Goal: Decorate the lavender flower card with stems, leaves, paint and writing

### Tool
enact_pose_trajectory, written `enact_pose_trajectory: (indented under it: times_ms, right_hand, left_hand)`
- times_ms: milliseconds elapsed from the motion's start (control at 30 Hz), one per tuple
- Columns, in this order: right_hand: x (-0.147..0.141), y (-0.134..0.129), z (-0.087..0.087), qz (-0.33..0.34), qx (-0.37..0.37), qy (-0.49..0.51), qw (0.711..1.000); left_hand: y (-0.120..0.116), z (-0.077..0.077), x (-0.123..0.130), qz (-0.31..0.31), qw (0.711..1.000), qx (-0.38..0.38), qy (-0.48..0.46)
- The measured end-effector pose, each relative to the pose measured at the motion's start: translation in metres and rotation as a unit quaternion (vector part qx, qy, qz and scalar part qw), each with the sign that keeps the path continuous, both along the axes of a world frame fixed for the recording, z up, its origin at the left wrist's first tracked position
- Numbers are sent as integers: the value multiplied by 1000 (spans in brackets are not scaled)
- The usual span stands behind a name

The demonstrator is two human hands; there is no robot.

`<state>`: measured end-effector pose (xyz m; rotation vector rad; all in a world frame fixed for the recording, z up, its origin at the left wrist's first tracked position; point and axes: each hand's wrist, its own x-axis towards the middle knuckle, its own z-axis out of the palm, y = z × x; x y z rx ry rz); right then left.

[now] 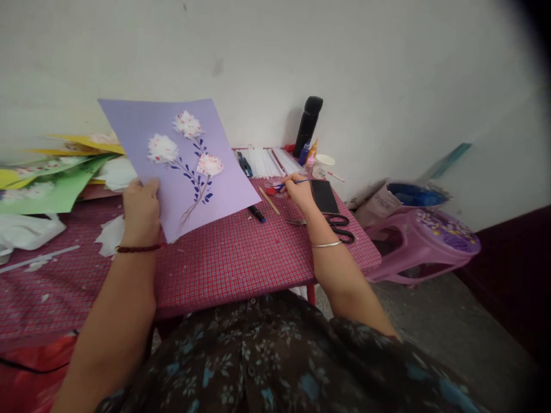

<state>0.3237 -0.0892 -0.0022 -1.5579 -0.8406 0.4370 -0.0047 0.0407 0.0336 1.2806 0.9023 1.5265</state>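
Red-checked cloth covers the desk (241, 258), where the left fingers (148, 198) grip the purple sheet (232, 166) and the right fingers (293, 182) pinch a blue brush (302, 181).

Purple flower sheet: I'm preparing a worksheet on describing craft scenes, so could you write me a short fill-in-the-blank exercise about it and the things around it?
1. The purple sheet is held up in the person's ____ hand.
2. Its picture shows ____ white flower heads.
3. The right hand holds a thin tool whose shaft is coloured ____.
4. The scissors on the table have ____ handles.

Missing words: left; three; blue; black.
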Motion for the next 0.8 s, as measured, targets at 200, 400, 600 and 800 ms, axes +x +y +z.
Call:
enact_pose_trajectory:
  times_ms: [200,400,600,800]
  right_hand:
    - [1,1,-5,10,-15,-5,1000]
    - [1,2,-7,10,-29,7,999]
    - [0,-6,12,-31,54,50,997]
    - [-28,-19,31,64,213,145,964]
  left_hand:
    - [-6,4,3,3,1000,-8,2]
    - [-4,2,4,5,1000,-19,24]
    - [-9,-4,8,-31,999,-37,24]
    - [-24,-13,20,-115,990,-77,15]
